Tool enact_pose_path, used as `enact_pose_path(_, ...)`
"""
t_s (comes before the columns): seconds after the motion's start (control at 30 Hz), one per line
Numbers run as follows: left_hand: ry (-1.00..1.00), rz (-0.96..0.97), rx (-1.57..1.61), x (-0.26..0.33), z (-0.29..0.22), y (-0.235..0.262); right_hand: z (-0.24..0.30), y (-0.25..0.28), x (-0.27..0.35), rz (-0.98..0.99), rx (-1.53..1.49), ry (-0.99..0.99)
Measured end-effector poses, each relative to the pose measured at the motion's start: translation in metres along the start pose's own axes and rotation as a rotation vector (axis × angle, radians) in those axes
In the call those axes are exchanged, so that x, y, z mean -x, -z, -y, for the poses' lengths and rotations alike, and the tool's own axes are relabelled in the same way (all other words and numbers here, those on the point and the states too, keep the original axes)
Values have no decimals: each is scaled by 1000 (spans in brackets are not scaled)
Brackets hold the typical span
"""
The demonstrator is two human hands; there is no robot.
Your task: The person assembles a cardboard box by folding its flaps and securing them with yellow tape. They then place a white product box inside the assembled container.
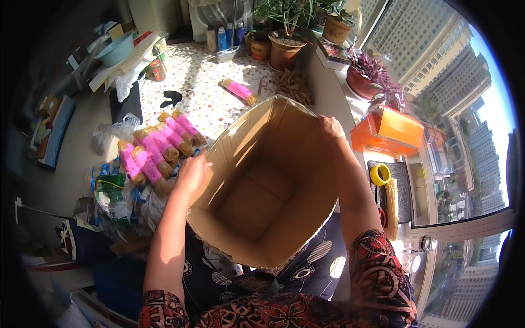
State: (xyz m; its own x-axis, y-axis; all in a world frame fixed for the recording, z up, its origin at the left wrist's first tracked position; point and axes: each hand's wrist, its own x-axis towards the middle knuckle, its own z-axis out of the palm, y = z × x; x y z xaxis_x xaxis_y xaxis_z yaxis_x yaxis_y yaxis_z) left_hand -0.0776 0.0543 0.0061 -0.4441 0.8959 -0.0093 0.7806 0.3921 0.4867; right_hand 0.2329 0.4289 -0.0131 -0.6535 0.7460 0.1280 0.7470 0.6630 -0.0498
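Observation:
A large cardboard box [257, 188], open at the top and bare inside, is tilted toward me over my lap. My left hand [194, 172] grips its left rim, thumb over the edge. On the far right rim my right hand [331, 131] is closed around the cardboard, some fingers hidden behind it. Beside my left hand lies a pile of brown bundles [158, 145] wrapped in pink bands. One more pink-banded bundle [239, 91] rests on the spotted tabletop [205, 68] beyond the box.
Plastic bags [115, 191] bulge under the pile at left. Along the right sill are an orange box [388, 131], a yellow tape roll [380, 174] and a purple-leaved plant [372, 76]. Potted plants [286, 46] and bottles [222, 38] stand at the back. A blue basin [115, 49] sits far left.

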Motion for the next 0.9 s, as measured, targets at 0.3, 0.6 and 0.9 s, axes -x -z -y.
enact_pose_path(0.3, -39, 163, -183, -71, -33, 11, 11, 34, 51, 24, -25, -442)
enact_pose_path(0.6, 140, -73, 529, 4, -14, -2, -63, 29, 109, 61, 96, -558)
enact_pose_path(0.9, 372, -351, 961, 46, -30, -69, -30, 19, 156, 135, -135, -440)
